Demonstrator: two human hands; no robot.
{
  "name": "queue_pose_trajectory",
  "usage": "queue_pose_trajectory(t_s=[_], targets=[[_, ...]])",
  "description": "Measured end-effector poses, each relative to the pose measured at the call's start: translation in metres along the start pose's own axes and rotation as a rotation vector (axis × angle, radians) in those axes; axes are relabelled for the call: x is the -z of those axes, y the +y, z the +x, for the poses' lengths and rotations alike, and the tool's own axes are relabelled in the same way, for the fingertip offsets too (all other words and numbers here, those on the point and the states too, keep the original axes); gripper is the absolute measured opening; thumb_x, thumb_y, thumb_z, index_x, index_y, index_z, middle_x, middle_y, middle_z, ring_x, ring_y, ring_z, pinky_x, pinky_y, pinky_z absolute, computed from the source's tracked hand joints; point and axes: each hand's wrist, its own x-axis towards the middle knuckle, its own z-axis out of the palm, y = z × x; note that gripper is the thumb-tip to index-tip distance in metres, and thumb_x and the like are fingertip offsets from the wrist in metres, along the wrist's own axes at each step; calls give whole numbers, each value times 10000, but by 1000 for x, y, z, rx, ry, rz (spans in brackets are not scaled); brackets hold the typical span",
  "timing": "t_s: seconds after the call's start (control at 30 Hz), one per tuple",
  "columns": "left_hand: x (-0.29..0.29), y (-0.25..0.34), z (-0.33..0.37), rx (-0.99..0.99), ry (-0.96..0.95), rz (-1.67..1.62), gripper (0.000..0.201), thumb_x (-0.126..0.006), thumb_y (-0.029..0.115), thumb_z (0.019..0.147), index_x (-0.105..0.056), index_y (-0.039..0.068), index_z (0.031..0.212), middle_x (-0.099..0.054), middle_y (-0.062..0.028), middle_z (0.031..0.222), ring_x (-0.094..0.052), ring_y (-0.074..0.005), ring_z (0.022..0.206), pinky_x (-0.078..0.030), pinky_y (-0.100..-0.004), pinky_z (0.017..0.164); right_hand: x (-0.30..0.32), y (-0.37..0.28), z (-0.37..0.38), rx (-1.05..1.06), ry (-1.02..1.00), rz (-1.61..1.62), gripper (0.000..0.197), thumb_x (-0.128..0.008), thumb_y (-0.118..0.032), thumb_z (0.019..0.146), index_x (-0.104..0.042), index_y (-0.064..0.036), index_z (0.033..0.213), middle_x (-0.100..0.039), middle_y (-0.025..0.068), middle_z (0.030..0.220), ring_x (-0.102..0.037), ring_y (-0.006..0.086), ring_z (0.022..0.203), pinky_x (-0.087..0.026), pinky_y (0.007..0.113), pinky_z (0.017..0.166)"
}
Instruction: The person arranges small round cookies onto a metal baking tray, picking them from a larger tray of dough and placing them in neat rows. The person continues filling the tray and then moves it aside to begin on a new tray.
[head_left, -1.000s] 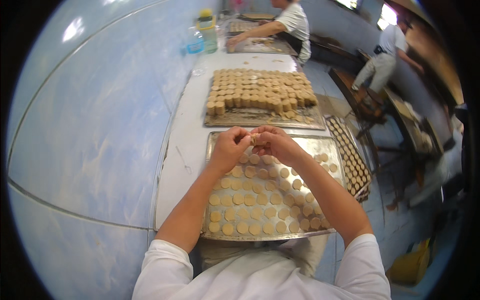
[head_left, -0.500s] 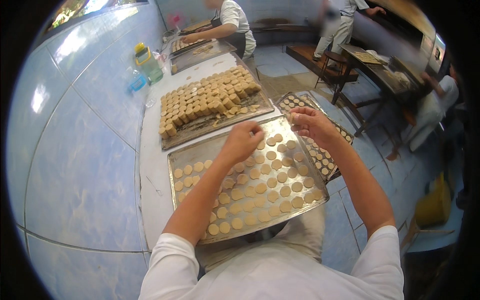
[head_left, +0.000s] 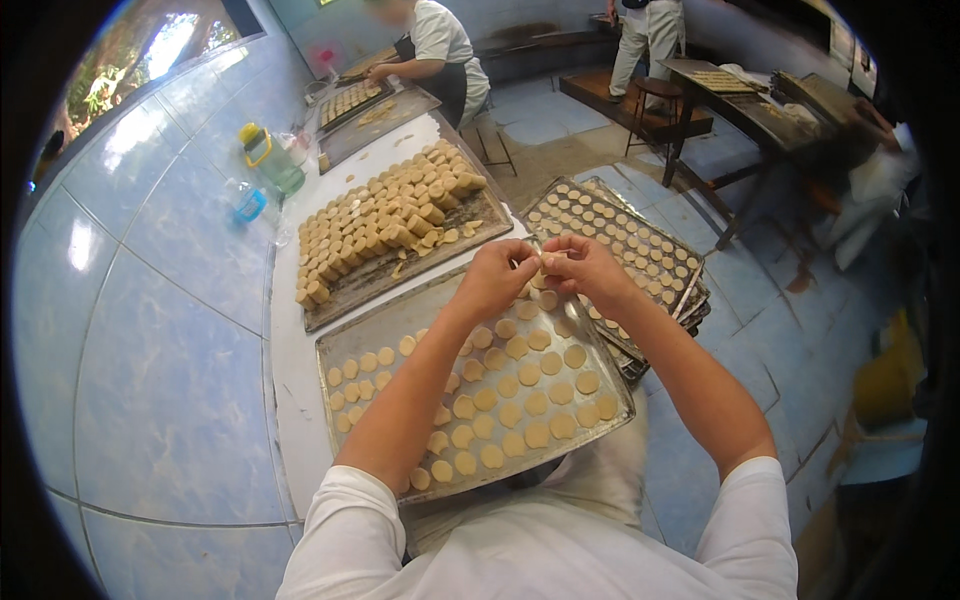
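Note:
Over the far right part of a metal baking tray (head_left: 350, 440), my two hands meet. My right hand (head_left: 592, 270) pinches a small pale dough piece (head_left: 546, 264) between thumb and fingertips. My left hand (head_left: 492, 280) is closed beside it, its fingertips bent toward that piece; whether anything sits inside them is hidden. Rows of flat, round dough discs (head_left: 536, 434) lie on the tray below, partly covered by my forearms. Beyond the tray, a dark board (head_left: 345, 313) bears a dense block of short dough cylinders (head_left: 370, 222) with loose slices at its near right side.
Stacked trays of discs (head_left: 655, 243) stand to the right. A green bottle with a yellow lid (head_left: 277, 165) and a clear blue-banded bottle (head_left: 247, 205) are by the tiled wall. A person (head_left: 440, 60) works at the table's far end; a stool (head_left: 657, 90) and a dark table (head_left: 740, 130) stand farther right.
My right hand has come left and down to meet my left hand, bringing their fingertips together. The view has shifted slightly, showing more of the stacked trays.

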Motion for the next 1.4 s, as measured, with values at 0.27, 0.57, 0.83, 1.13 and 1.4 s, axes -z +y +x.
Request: queue_pose_trajectory(t_s=[0.27,0.57,0.83,1.13,1.4], targets=[[9,-24,18,75,-16,3,266,-705,232,1006,-759,-7,1109,-748,-56,917,-648,-146,838,-530,-329,805,16,-7,9,-125,26,111,273,-703,-143,972,-614,-81,1222,-696,38,1044,-706,146,836,-589,267,751],[26,-41,11,174,63,-47,208,-702,212,980,-753,14,1018,-706,-27,853,-647,-144,792,-532,-304,747,2,-9,15,-54,86,56,418,-748,-114,918,-616,11,1294,-683,99,1072,-717,212,894,-601,349,790],[64,-55,5,266,177,-366,182,-701,229,996,-746,67,1069,-661,8,881,-574,-88,794,-473,-256,695,-8,-15,18,-60,26,33,434,-780,-111,919,-616,17,1300,-677,106,1059,-716,207,900,-609,349,797],[41,-42,19,163,166,-448,229,-669,279,1040,-725,73,1122,-657,20,886,-577,-93,729,-460,-249,634,-10,-13,17,-43,44,40,399,-773,-72,920,-627,9,1282,-676,100,1049,-698,189,895,-598,319,785],[16,-17,-8,283,109,-370,316,-652,339,1063,-722,77,1226,-676,-22,925,-565,-85,683,-447,-241,560,-14,-15,12,-22,38,24,366,-792,-71,929,-617,20,1238,-673,105,1047,-693,177,877,-582,285,746]])
